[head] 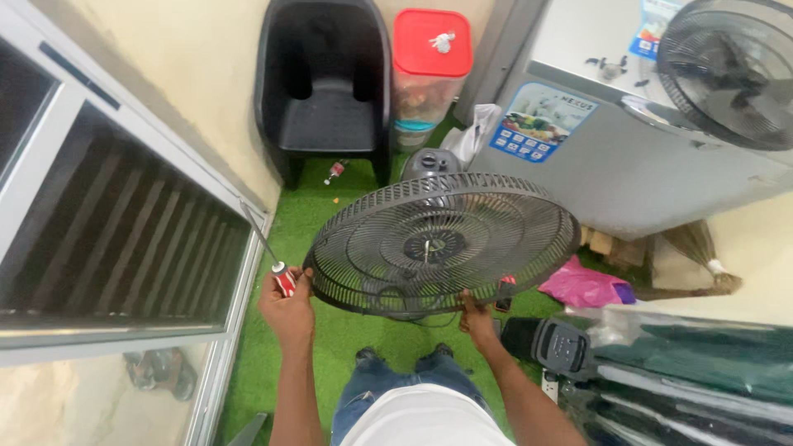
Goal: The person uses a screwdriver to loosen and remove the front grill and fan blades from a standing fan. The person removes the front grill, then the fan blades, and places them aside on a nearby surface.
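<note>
The left hand (pixel 287 310) closes on a red-handled screwdriver (pixel 266 250) and the near rim of the round black wire fan guard (pixel 442 244). The right hand (pixel 477 318) grips the same rim from below, fingers hidden. The guard hangs tilted over green artificial turf (pixel 330 330), hemmed between a louvred window (pixel 124 239) and a grey chest freezer (pixel 628 165). Beyond stand a black plastic chair (pixel 324 87) and a clear red-lidded tub (pixel 429 66), contents unclear.

Two hands, left (pixel 287 312) and right (pixel 477 320), two black fans (pixel 442 244) (pixel 727 70), one red-handled screwdriver (pixel 273 256), one black chair (pixel 323 87), one red-lidded container (pixel 430 66), one pink bag (pixel 582 287) and one broom (pixel 690 264) appear.
</note>
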